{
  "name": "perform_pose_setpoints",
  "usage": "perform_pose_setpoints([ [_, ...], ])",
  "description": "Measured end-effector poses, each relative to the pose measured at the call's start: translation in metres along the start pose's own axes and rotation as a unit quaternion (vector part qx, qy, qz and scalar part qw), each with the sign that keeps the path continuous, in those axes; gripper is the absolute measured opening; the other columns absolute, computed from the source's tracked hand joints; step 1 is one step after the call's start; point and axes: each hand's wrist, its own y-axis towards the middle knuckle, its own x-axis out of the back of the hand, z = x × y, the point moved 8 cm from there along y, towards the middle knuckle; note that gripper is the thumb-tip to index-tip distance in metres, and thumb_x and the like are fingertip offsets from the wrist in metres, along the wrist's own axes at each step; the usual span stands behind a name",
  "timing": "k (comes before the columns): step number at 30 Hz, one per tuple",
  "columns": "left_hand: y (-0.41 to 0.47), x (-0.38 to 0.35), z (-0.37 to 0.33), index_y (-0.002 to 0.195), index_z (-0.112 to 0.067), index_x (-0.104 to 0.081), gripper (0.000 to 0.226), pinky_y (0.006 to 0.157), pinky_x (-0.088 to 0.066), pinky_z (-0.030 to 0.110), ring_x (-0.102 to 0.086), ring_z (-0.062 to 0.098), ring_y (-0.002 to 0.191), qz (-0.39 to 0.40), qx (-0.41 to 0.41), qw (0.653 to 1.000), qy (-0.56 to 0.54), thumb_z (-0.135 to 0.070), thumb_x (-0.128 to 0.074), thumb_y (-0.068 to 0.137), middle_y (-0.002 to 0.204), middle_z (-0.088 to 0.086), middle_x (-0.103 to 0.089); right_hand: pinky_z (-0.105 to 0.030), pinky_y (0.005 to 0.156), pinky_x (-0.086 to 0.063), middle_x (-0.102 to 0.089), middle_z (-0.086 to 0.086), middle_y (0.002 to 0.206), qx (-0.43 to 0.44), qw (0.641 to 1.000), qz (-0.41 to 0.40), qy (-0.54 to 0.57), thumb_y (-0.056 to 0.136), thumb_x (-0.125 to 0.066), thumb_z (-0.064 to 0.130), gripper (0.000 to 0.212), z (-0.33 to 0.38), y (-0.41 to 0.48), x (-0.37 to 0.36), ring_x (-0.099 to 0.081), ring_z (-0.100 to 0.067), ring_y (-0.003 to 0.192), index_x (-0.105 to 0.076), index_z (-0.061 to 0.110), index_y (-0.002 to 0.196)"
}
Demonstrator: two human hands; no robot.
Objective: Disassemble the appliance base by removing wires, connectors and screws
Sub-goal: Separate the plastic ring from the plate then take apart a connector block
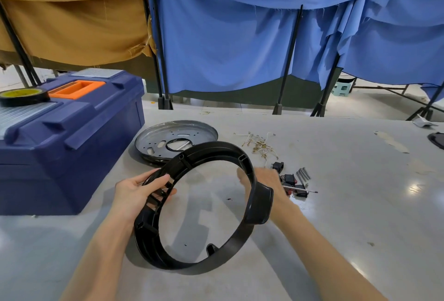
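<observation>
A large black plastic ring (223, 252), the appliance base's outer shell, is tilted up over the table between my hands. My left hand (137, 192) grips its left rim, fingers curled over the slotted edge. My right hand (266, 180) holds the right rim just above a black bulge, partly hidden behind the ring. A round metal plate (156, 137) with holes lies flat behind the ring. Loose white wires with brass connectors (259, 144) lie to the right of the plate. Several long screws (304, 173) and black-and-red switch parts (292, 180) lie beside my right hand.
A blue toolbox (72, 137) with an orange handle stands at the left, a roll of black tape (22, 96) on its lid. A thin screwdriver shaft (310, 191) lies by the switch parts. Blue and tan cloth screens hang behind the table. A dark object (437, 140) sits at the right edge.
</observation>
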Motion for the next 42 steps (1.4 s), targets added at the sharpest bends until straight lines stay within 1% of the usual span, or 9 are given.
perform_pose_setpoints([
  [3,-0.001,-0.001,-0.001,0.105,-0.015,-0.073,0.047,0.063,-0.06,0.033,-0.072,0.038,0.085,0.0,-0.001,1.0,-0.005,-0.016,-0.085,0.06,0.092,0.023,-0.073,-0.029,0.056,-0.035,-0.043,0.005,0.069,-0.082,0.993,-0.073,-0.037,0.085,-0.054,0.008,0.013,-0.039,0.001,0.027,-0.055,-0.025,0.07,-0.046,0.018,0.085],
  [6,-0.003,-0.002,-0.001,0.1,-0.015,-0.074,0.042,0.061,-0.059,0.032,-0.072,0.037,0.084,-0.007,0.0,1.0,-0.009,-0.014,-0.085,0.059,0.091,0.023,-0.073,-0.031,0.06,-0.038,-0.062,0.001,0.086,-0.107,0.986,-0.09,-0.092,0.085,-0.052,0.009,0.013,-0.069,-0.007,0.047,-0.061,-0.029,0.083,-0.055,0.018,0.094],
  [9,-0.004,-0.006,0.0,0.094,-0.016,-0.076,0.036,0.061,-0.06,0.034,-0.073,0.038,0.081,-0.011,-0.002,1.0,0.006,-0.013,-0.084,0.059,0.088,0.023,-0.073,-0.029,0.063,-0.036,-0.065,0.0,0.092,-0.174,0.977,-0.107,-0.061,0.086,-0.054,0.01,0.014,-0.106,-0.017,0.064,-0.059,-0.027,0.087,-0.06,0.022,0.09],
  [14,-0.008,-0.014,-0.004,0.087,-0.018,-0.078,0.021,0.057,-0.059,0.032,-0.073,0.039,0.076,-0.01,-0.02,0.999,0.031,-0.005,-0.08,0.07,0.084,0.023,-0.073,-0.026,0.061,-0.036,-0.065,-0.001,0.094,-0.266,0.962,-0.058,-0.035,0.082,-0.054,0.007,0.018,-0.145,-0.027,0.064,-0.056,-0.024,0.078,-0.064,0.022,0.085],
  [24,-0.01,-0.015,-0.008,0.083,-0.026,-0.079,0.02,0.068,-0.061,0.043,-0.073,0.036,0.077,-0.009,-0.04,0.996,0.078,-0.008,-0.078,0.075,0.084,0.019,-0.074,-0.028,0.067,-0.039,-0.065,-0.008,0.098,-0.292,0.956,-0.017,-0.037,0.085,-0.051,0.007,0.02,-0.154,-0.03,0.052,-0.059,-0.03,0.085,-0.063,0.013,0.1],
  [33,-0.012,-0.017,-0.009,0.084,-0.026,-0.079,0.02,0.07,-0.061,0.042,-0.073,0.036,0.077,-0.009,-0.038,0.996,0.084,-0.008,-0.079,0.074,0.083,0.018,-0.075,-0.034,0.073,-0.046,-0.068,-0.004,0.1,-0.246,0.965,-0.087,0.013,0.094,-0.06,0.027,0.013,-0.134,-0.027,0.084,-0.059,-0.026,0.087,-0.067,0.016,0.095],
  [37,-0.012,-0.018,-0.01,0.082,-0.027,-0.079,0.021,0.064,-0.06,0.037,-0.073,0.035,0.075,-0.016,-0.04,0.995,0.085,-0.007,-0.078,0.075,0.082,0.017,-0.075,-0.033,0.067,-0.055,-0.068,0.01,0.066,-0.125,0.977,-0.1,0.142,0.088,-0.061,0.052,0.034,-0.068,-0.017,0.093,-0.062,-0.009,0.06,-0.072,0.021,0.082],
  [39,-0.014,-0.018,-0.011,0.081,-0.026,-0.078,0.02,0.063,-0.06,0.037,-0.073,0.034,0.074,-0.021,-0.042,0.995,0.085,-0.007,-0.078,0.075,0.082,0.016,-0.075,-0.026,0.054,-0.049,-0.061,0.019,0.05,-0.072,0.978,-0.076,0.182,0.079,-0.058,0.068,0.045,-0.03,-0.017,0.092,-0.055,0.001,0.048,-0.072,0.026,0.074],
  [42,-0.016,-0.019,-0.012,0.084,-0.024,-0.077,0.021,0.061,-0.06,0.035,-0.073,0.034,0.073,-0.03,-0.047,0.995,0.083,-0.004,-0.077,0.076,0.081,0.015,-0.075,-0.021,0.049,-0.036,-0.055,0.015,0.05,-0.033,0.988,-0.051,0.142,0.07,-0.06,0.076,0.049,0.002,-0.015,0.085,-0.053,-0.002,0.053,-0.071,0.028,0.075],
])
